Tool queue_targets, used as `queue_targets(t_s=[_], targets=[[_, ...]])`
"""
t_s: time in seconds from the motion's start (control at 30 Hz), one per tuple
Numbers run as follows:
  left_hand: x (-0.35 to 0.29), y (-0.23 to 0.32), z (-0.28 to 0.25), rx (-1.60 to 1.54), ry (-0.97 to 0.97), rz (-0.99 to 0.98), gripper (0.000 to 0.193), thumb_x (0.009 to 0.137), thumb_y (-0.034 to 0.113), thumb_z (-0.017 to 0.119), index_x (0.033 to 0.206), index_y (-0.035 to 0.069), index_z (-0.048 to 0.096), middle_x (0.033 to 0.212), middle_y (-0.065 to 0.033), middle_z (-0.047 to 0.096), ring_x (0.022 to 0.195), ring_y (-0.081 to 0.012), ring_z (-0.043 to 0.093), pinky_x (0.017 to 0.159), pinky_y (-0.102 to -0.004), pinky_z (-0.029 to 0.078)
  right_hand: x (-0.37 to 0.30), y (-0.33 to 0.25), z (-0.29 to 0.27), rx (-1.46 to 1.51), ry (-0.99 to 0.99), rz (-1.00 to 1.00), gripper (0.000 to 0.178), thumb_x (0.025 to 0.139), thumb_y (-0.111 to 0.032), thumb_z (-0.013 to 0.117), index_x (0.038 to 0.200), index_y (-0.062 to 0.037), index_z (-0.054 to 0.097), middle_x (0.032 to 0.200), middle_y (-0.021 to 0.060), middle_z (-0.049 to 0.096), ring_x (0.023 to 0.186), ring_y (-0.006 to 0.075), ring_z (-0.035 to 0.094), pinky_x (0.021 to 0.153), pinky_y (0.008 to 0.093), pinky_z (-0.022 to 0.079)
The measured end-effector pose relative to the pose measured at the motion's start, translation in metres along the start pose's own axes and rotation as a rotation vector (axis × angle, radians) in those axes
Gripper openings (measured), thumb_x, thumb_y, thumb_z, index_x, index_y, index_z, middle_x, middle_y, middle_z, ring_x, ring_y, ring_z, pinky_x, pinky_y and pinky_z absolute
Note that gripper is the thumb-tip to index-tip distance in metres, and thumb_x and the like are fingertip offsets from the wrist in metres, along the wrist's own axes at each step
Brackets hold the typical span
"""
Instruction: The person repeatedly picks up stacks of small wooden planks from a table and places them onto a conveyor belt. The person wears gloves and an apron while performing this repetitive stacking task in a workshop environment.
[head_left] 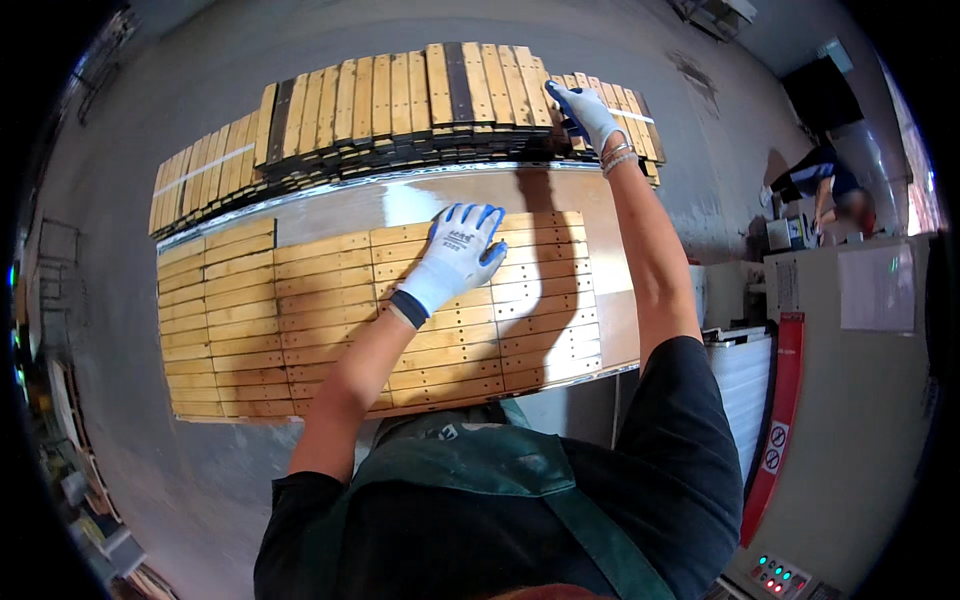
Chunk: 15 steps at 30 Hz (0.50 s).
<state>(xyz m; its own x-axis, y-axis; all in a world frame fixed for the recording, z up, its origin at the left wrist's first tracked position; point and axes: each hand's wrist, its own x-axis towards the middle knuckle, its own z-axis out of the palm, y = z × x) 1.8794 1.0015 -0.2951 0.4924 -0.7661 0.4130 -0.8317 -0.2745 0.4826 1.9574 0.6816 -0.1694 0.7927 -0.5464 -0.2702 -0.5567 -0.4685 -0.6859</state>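
Observation:
My left hand [456,258], in a white glove with blue fingertips, lies flat with fingers spread on rows of light wooden slats [330,300] laid edge to edge on the table. Small dark holes mark the slat ends. Farther off, my right hand [588,110], gloved the same way, is at the right end of a tall stack of slats [370,95]. Its thumb and fingers close round the side of the outermost slat there; the far fingertips are partly hidden. A few slats in the stack, such as the one in the middle [459,85], are dark brown.
A tan tabletop [590,190] shows between stack and rows. Bundles bound with a white strap [205,172] stand at the stack's ends. A grey machine cabinet [850,330] with a red strip [780,420] and lit buttons is close on my right. Another person [825,185] bends over at far right.

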Motion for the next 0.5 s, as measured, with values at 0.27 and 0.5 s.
queue_targets(t_s=[0.27, 0.5], targets=[[-0.006, -0.001, -0.005, -0.032, -0.033, -0.022, 0.051, 0.095, 0.035, 0.059, 0.133, 0.002, 0.057, 0.131, -0.0171, 0.057, 0.124, -0.0345, 0.051, 0.112, -0.0490, 0.035, -0.051, -0.090, 0.076, -0.751, 0.395, -0.461, 0.095, 0.080, -0.075, 0.067, 0.140, -0.0028, 0.050, 0.131, 0.0263, 0.060, 0.123, 0.0454, 0.059, 0.101, 0.0524, 0.048], [-0.003, 0.000, -0.011, -0.080, -0.125, -0.055, 0.056, 0.099, 0.040, 0.054, 0.138, 0.000, 0.055, 0.139, -0.0215, 0.052, 0.133, -0.0376, 0.045, 0.117, -0.0502, 0.030, -0.038, -0.060, 0.068, -0.792, 0.498, -0.349, 0.088, 0.081, -0.072, 0.068, 0.138, -0.0056, 0.054, 0.135, 0.0238, 0.058, 0.122, 0.0449, 0.058, 0.099, 0.0535, 0.048]])
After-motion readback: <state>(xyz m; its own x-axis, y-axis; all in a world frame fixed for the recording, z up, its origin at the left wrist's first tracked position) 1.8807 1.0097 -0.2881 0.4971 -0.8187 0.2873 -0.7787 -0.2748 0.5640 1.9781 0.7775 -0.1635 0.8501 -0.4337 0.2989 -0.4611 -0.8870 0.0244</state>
